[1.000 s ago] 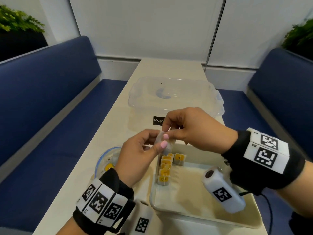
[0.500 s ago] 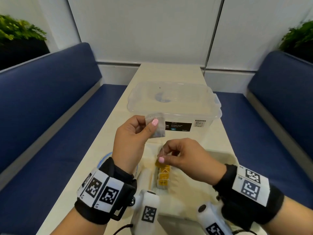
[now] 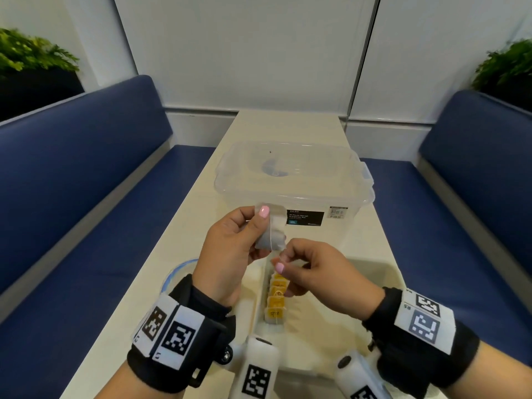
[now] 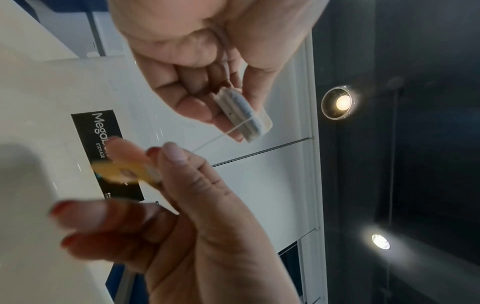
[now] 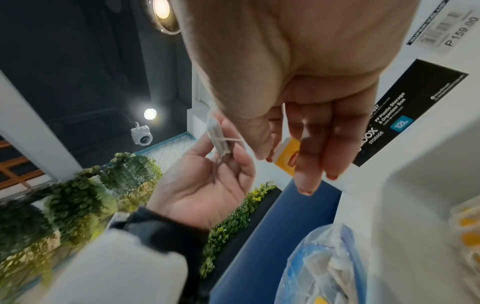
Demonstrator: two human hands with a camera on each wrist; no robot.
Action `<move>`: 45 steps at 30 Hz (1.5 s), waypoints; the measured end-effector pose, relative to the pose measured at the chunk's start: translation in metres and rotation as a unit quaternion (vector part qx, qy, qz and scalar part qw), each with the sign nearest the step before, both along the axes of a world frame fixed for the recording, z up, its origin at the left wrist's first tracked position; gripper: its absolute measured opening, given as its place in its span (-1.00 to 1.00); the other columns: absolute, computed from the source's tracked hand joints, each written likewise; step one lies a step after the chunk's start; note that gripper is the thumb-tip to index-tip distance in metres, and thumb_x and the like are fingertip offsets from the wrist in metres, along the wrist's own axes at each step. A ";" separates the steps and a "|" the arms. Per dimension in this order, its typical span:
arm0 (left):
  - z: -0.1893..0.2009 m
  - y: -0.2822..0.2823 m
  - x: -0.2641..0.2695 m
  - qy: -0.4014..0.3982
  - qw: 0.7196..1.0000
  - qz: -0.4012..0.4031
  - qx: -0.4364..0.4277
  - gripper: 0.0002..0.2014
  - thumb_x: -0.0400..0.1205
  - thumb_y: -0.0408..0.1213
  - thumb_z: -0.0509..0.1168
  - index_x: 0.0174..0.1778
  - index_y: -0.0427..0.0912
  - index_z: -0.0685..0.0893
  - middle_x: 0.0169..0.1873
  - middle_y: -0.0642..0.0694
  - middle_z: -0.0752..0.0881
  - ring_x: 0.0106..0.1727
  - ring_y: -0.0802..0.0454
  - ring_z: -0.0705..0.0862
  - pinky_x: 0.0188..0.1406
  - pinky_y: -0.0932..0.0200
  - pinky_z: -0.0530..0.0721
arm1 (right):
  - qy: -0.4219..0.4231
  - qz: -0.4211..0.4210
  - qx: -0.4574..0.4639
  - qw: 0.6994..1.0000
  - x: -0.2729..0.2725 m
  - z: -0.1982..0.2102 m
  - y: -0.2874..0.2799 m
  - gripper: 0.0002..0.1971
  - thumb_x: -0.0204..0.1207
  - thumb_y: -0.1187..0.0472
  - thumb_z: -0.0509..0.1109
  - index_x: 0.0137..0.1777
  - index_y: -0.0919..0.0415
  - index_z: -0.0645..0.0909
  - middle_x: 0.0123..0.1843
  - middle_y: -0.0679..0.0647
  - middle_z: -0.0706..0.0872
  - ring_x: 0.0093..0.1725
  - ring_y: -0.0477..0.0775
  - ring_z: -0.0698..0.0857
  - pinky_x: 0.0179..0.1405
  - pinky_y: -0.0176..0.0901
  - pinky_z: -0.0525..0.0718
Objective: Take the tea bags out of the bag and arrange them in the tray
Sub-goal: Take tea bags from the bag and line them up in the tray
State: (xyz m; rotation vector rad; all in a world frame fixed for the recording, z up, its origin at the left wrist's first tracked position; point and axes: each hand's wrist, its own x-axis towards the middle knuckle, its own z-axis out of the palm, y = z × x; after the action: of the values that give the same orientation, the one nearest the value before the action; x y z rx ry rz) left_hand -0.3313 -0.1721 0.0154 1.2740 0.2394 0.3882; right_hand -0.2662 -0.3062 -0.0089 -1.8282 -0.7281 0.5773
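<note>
My left hand [image 3: 260, 223] pinches a grey-white tea bag [image 3: 272, 233] by its top, held up in front of the storage box. A thin string [image 4: 215, 139] runs from the bag to its yellow tag [image 4: 124, 170], which my right hand [image 3: 280, 264] pinches just below and to the right. Under both hands lies the cream tray [image 3: 322, 335], with a row of several tea bags [image 3: 276, 298] with yellow tags along its left side. The clear blue-edged plastic bag [image 5: 324, 267] with more tea bags lies left of the tray.
A large clear lidded storage box [image 3: 293, 180] stands on the narrow cream table [image 3: 201, 203] right behind the hands. Blue benches [image 3: 86, 182] run along both sides. Plants [image 3: 31, 53] sit at the far corners.
The hands, joined over the tray a second ago, have parted. My left hand lifted the tea bag, while my right drew the tag down on its string.
</note>
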 end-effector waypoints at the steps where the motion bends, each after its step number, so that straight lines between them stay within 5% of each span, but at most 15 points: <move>1: -0.001 -0.001 0.000 0.002 1.000 -0.009 0.005 -0.70 0.40 -0.05 0.29 -0.08 -0.17 0.67 -0.44 0.00 0.75 -0.40 0.16 0.71 -0.42 0.33 0.66 | 0.001 -0.009 0.013 1.000 0.001 0.002 0.000 -0.82 0.52 0.26 0.45 -0.29 0.07 0.57 -0.33 -0.09 0.67 -0.33 0.08 0.77 -0.26 -0.09 0.73; 7: -0.013 -0.004 -0.002 0.012 0.998 -0.014 0.052 -0.76 0.50 -0.15 0.29 -0.06 -0.25 0.67 -0.39 -0.06 0.77 -0.43 0.11 0.70 -0.46 0.31 0.64 | -0.039 -0.081 0.080 0.993 0.002 0.007 0.002 -0.75 0.29 0.45 0.58 -0.27 0.11 0.63 -0.31 -0.06 0.73 -0.32 -0.07 0.67 -0.09 0.09 0.75; 14: -0.024 -0.003 -0.004 0.023 0.995 -0.014 0.093 -0.91 0.61 -0.30 0.28 -0.11 -0.19 0.69 -0.35 -0.07 0.77 -0.38 0.12 0.69 -0.41 0.27 0.67 | -0.098 -0.127 0.157 0.974 -0.003 0.013 0.003 -0.82 0.54 0.34 0.38 -0.08 0.04 0.73 -0.12 -0.05 0.81 -0.05 -0.11 0.76 0.04 -0.21 0.71; 19: -0.028 -0.002 -0.005 0.029 0.993 -0.024 0.111 -0.74 0.48 -0.08 0.30 -0.07 -0.18 0.68 -0.30 -0.09 0.71 -0.36 0.17 0.64 -0.42 0.28 0.60 | -0.128 -0.131 0.176 0.967 -0.007 0.014 0.004 -0.69 0.49 0.45 0.41 -0.04 -0.04 0.69 -0.04 -0.15 0.79 -0.11 -0.12 0.77 -0.03 -0.27 0.72; 22: -0.029 -0.002 -0.005 0.034 0.992 -0.025 0.118 -0.78 0.53 -0.11 0.29 -0.08 -0.19 0.68 -0.30 -0.07 0.70 -0.34 0.15 0.63 -0.41 0.28 0.60 | -0.127 -0.131 0.197 0.963 -0.007 0.015 0.004 -0.59 0.48 0.46 0.41 0.07 -0.14 0.62 0.03 -0.25 0.74 -0.20 -0.15 0.75 -0.09 -0.36 0.71; 30: -0.030 -0.008 -0.003 0.055 0.991 -0.023 0.120 -0.89 0.62 -0.25 0.30 -0.19 -0.18 0.65 -0.34 -0.17 0.70 -0.30 -0.04 0.63 -0.24 0.05 0.61 | -0.148 -0.163 0.195 0.956 -0.007 0.012 0.004 -0.67 0.44 0.43 0.45 -0.08 -0.06 0.54 -0.26 -0.14 0.64 -0.29 -0.22 0.63 -0.19 -0.32 0.67; 38: -0.031 -0.010 0.001 0.068 0.988 0.012 0.139 -0.85 0.61 -0.20 0.31 -0.27 -0.11 0.66 -0.52 0.08 0.65 -0.45 0.18 0.58 -0.37 0.21 0.51 | -0.330 -0.142 0.137 0.923 -0.014 0.011 -0.004 -0.66 0.34 0.19 0.52 0.06 -0.19 0.59 -0.17 -0.29 0.73 -0.06 -0.17 0.73 0.03 -0.05 0.68; 42: -0.028 -0.011 0.002 0.070 0.993 -0.007 0.093 -0.84 0.63 -0.29 0.25 -0.25 -0.16 0.65 -0.46 0.01 0.67 -0.44 0.18 0.62 -0.45 0.30 0.58 | -0.437 -0.142 0.110 0.881 -0.011 0.011 -0.006 -0.61 0.33 0.21 0.53 0.11 -0.15 0.58 -0.17 -0.29 0.76 -0.08 -0.25 0.68 0.03 -0.24 0.56; 45: -0.023 -0.011 0.001 0.070 0.996 -0.032 0.048 -0.76 0.69 -0.30 0.14 -0.24 -0.16 0.66 -0.40 -0.05 0.70 -0.41 0.21 0.65 -0.47 0.38 0.60 | -0.440 -0.144 0.108 0.880 -0.008 0.010 -0.008 -0.59 0.34 0.25 0.51 0.12 -0.16 0.53 -0.18 -0.37 0.68 -0.05 -0.32 0.65 0.07 -0.31 0.51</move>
State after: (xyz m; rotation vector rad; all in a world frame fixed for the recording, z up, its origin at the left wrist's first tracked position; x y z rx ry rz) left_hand -0.3306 -0.1829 -0.0075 1.4013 0.2998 0.2575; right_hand -0.2738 -0.3138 0.0015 -1.8983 -1.0216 -0.5730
